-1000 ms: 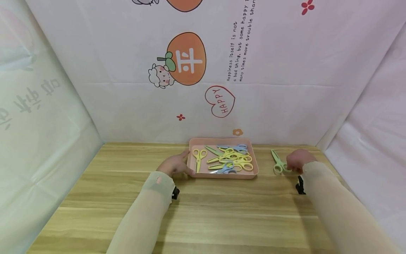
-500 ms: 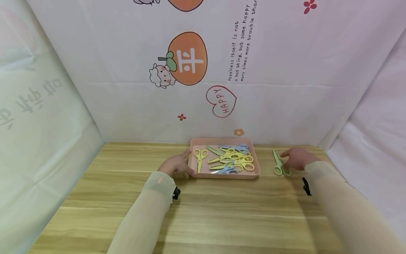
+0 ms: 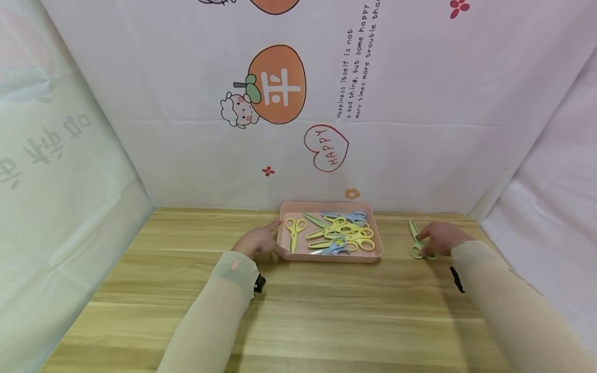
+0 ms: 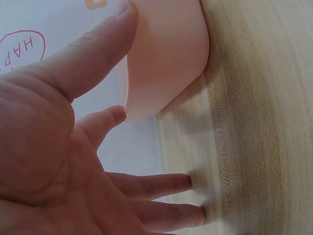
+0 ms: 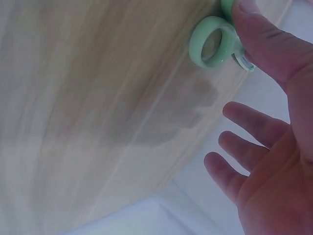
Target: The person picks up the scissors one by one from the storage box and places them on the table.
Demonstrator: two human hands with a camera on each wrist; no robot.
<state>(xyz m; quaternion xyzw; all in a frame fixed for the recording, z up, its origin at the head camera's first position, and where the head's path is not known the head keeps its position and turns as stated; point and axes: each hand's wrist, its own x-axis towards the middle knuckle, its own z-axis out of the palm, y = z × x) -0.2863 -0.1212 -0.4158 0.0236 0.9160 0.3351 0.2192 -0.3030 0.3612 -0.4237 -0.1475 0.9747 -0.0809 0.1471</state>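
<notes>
In the head view a pair of green scissors (image 3: 413,228) lies on the table right of the pink tray (image 3: 336,258), blades pointing away. My right hand (image 3: 442,239) pinches it between thumb and index finger. The right wrist view shows the thumb on a green handle loop (image 5: 197,45); the index finger is hidden and the other fingers are spread apart. My left hand (image 3: 260,242) touches the tray's left end, fingers fairly straight. In the left wrist view the thumb and one finger touch the pink wall (image 4: 166,54), while other fingertips rest on the table.
Inside the tray lie yellow scissors (image 3: 294,239) by the left end and a pile of several yellow, blue and green ones. A printed white curtain (image 3: 210,166) rises behind the wooden table (image 3: 326,316), with white cloth on both sides.
My right hand has shifted over the green scissors and onto them. The scissors have slid a little to the right and turned slightly. The left hand and tray stay put.
</notes>
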